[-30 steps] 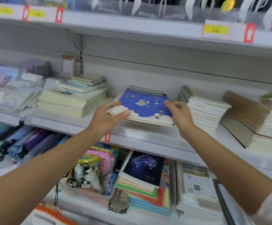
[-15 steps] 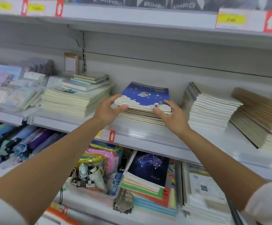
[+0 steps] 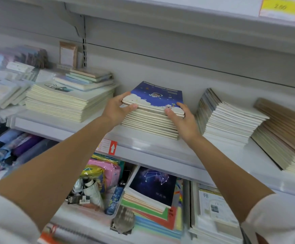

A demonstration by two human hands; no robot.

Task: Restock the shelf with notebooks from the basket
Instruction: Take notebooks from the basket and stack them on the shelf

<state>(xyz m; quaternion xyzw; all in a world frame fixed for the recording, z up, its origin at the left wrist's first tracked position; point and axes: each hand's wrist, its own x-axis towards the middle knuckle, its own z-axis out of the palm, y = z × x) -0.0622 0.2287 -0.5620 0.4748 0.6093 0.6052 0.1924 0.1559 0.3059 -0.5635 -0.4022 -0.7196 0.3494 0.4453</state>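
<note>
Now, left hand and right hand each pinch a front corner of the blue astronaut-cover paper notebook topping one cream stack at frame centre on the white metal shelf, fingers curled over its edges. Long axis runs toward the back wall; hands equally near (three other piles alongside).

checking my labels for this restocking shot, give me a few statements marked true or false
1. The left hand and right hand both grip the blue notebook. True.
2. The blue notebook stands upright. False: it lies flat atop a stack.
3. A brown stack sits at the far right. True.
4. The tag overhead is green. False: the tag is yellow.
</note>
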